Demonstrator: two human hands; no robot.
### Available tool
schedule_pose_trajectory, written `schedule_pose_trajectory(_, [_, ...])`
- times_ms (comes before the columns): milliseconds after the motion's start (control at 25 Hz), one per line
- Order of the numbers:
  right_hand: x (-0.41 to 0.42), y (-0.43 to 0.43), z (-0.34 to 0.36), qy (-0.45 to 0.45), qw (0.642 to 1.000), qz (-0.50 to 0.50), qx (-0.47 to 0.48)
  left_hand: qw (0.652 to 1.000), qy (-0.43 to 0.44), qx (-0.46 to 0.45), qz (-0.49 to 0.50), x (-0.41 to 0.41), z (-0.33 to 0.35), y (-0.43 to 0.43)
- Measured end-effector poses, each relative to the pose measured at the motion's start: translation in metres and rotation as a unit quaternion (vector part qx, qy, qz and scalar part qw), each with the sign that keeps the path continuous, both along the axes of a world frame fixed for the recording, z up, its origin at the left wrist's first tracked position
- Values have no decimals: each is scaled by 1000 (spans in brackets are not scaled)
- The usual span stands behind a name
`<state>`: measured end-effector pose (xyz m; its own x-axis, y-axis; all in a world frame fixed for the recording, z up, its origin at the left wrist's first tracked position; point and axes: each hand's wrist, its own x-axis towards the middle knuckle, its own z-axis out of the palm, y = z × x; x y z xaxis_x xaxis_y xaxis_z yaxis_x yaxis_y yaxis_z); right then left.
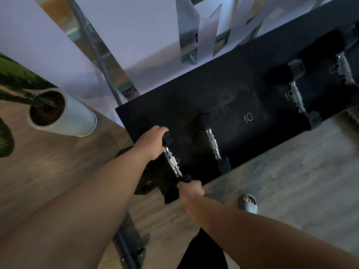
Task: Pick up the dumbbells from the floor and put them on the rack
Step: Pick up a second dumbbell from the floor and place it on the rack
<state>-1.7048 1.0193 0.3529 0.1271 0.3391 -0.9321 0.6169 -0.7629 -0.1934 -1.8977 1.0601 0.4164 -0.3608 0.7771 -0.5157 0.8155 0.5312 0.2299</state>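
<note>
A small dumbbell (pixel 172 163) with black hex heads and a ribbed chrome handle lies at the left end of the black rack shelf (pixel 184 98). My left hand (pixel 152 143) is wrapped over its far head. My right hand (pixel 191 188) grips its near head at the shelf's front edge. A second dumbbell (pixel 213 144) lies just to the right on the shelf. Further right rest a third dumbbell (pixel 296 97) and a fourth dumbbell (pixel 344 69). Chalk "10" marks show on the shelf.
A white pot (pixel 77 115) with a green plant stands on the wooden floor left of the rack. The rack's dark leg and foot (pixel 132 241) run down near my legs. My sandalled foot (pixel 249 203) is right of the rack's front edge. Mirror panels line the wall behind.
</note>
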Motion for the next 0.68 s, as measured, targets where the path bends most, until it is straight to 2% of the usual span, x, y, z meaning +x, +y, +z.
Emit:
schedule_pose_trajectory(200, [27,23,2,75,996,49,11,998,-61,-6,35,7,10,-13])
schedule_pose_trajectory(320, [55,55,4,100,986,128,39,996,-72,2,59,17,18,-23])
schedule_pose_trajectory(480, [102,99,21,101,955,255,109,992,-78,7,100,36,40,-40])
schedule_pose_trajectory(680, [171,167,59,95,912,368,156,971,-158,9,181,91,82,-22])
